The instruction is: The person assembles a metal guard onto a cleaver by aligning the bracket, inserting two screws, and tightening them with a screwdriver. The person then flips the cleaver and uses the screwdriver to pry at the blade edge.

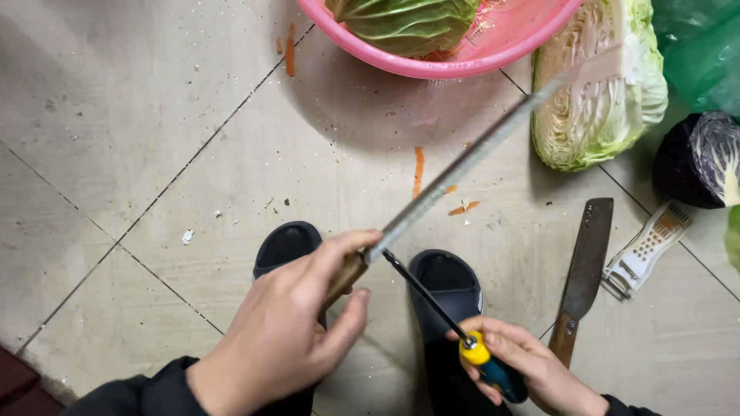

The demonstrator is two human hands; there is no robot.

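Hands [285,323] hold knife [455,173] above crumb-strewn tiled floor [116,115].

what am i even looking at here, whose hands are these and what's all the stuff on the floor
This is one picture from a camera worn on a person's head, looking down at their own hands and dark slippers on a tiled floor. The left hand grips a long knife by its wooden handle. The right hand holds a thin sharpening rod with a yellow and blue handle, crossing the blade. On the floor: a pink basket with cabbage leaves, a halved cabbage, a purple cabbage, a second knife, a white grater.
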